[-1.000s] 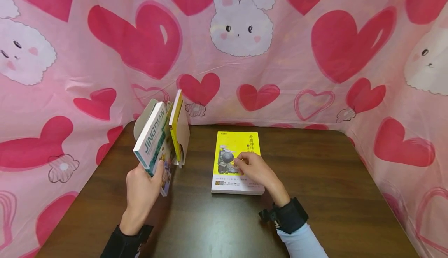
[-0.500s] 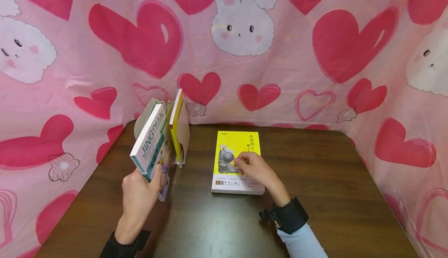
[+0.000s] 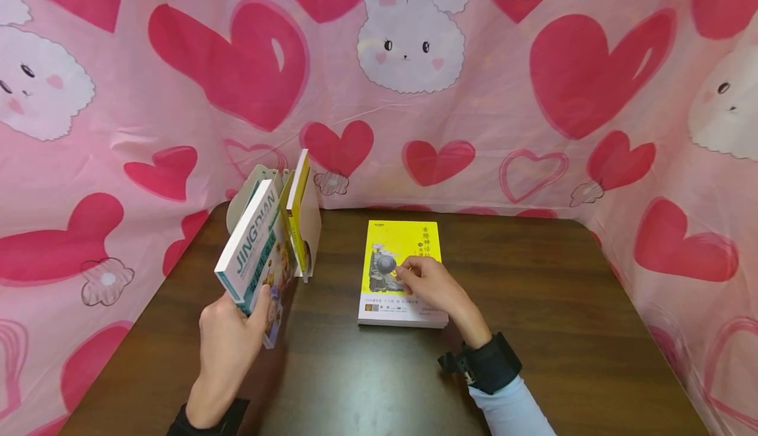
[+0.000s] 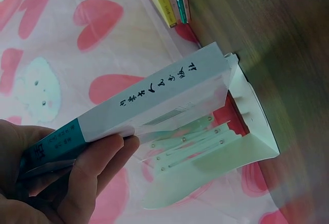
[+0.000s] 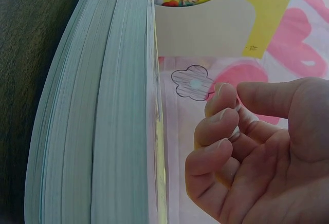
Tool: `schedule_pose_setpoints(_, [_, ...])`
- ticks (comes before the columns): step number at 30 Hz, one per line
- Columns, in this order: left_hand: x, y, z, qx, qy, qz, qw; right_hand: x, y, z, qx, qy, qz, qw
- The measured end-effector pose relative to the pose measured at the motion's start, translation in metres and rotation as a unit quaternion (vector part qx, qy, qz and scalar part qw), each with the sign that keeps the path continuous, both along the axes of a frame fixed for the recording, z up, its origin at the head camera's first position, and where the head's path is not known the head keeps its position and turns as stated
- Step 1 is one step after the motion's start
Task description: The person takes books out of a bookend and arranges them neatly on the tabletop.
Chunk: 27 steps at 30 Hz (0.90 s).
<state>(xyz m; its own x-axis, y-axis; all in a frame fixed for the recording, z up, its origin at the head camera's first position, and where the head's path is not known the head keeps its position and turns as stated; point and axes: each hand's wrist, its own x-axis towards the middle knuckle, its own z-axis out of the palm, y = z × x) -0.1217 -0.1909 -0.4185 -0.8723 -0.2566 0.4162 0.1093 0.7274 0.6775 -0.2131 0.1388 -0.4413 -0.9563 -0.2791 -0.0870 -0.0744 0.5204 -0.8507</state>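
Note:
My left hand (image 3: 227, 347) grips a white and teal paperback book (image 3: 254, 252), thumb on its pictured front cover and fingers behind. The book stands on edge, tilted, in front of a cream book rack (image 3: 243, 202). In the left wrist view its spine (image 4: 154, 93) faces the camera and the rack's divider slots show beyond it. Over a yellow and white book (image 3: 408, 233) lying flat, my right hand (image 3: 435, 285) hangs with fingers loosely curled. The right wrist view shows nothing in its fingers, beside the thick page edges (image 5: 121, 106).
A yellow book (image 3: 299, 199) stands upright at the rack's right side, against a cream end panel (image 3: 310, 225). The dark wooden table (image 3: 551, 304) extends to the right. A pink heart-patterned cloth (image 3: 497, 114) hangs behind and at both sides.
My left hand has drawn the white and teal book toward me and slightly left, away from the rack. My right hand and the flat book have stayed in place.

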Motion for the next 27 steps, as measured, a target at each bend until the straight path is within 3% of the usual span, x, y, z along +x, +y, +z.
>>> schedule_pose_setpoints(16, [0.021,0.004,0.006,-0.014,0.017,-0.001,0.9997,0.001,-0.001,0.0,0.003,0.007,0.004,1.0])
schedule_pose_setpoints(27, [0.034,0.007,0.009,-0.007,-0.001,-0.009,0.9999,0.001,-0.001,0.001,0.003,0.005,0.008,1.0])
